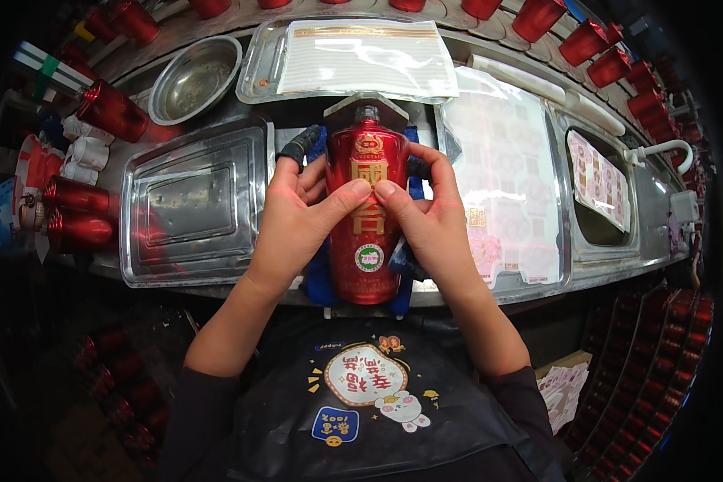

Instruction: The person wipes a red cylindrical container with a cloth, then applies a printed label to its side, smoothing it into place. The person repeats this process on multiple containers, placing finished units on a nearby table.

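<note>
A glossy red bottle [366, 241] with a dark cap lies before me, its neck pointing away. Gold characters [370, 218] run down its front, and a round green-and-white sticker [369, 258] sits near its base. From the left side, my left hand [298, 208] grips the bottle; a black sleeve covers one fingertip. My right hand [431, 208] holds the opposite side, with a dark covering partly visible on a finger. Both thumbs press side by side on the gold characters. Blue cloth [321, 283] shows under the bottle, and a metal-edged support [340, 113] stands behind its neck.
A metal tray [193, 208] lies left, a metal bowl [184, 99] behind it. Label sheets [367, 60] rest on another tray at the back. More sheets [506, 162] lie right, beside a basin [599, 232] with a white faucet [669, 150]. Red bottles [114, 111] stand around.
</note>
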A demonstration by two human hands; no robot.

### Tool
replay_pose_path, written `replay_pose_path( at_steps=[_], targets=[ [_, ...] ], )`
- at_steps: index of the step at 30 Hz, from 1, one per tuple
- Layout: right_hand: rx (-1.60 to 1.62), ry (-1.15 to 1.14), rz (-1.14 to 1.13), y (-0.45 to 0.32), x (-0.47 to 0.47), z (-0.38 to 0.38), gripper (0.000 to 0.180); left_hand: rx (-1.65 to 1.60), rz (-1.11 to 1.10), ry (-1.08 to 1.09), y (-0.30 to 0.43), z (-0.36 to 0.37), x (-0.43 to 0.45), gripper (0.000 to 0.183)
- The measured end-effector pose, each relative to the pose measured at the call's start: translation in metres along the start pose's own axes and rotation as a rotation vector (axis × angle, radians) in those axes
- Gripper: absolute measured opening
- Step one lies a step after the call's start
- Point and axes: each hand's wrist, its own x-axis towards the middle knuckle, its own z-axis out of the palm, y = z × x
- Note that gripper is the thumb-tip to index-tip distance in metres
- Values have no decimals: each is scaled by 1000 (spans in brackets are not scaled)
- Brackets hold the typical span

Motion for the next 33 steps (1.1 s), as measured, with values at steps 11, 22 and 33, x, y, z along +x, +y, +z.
replay_pose_path(
  at_steps=[11,22,33],
  targets=[
    [-129,39,-90,-4,14,-4,62,-83,-24,1,10,-1,14,53],
    [-92,76,-98,-1,24,5,56,19,-75,30,16,7,22,47],
    [-14,-134,116,-4,-22,-24,64,-51,-156,-87,-10,-31,-17,55]
  ],
)
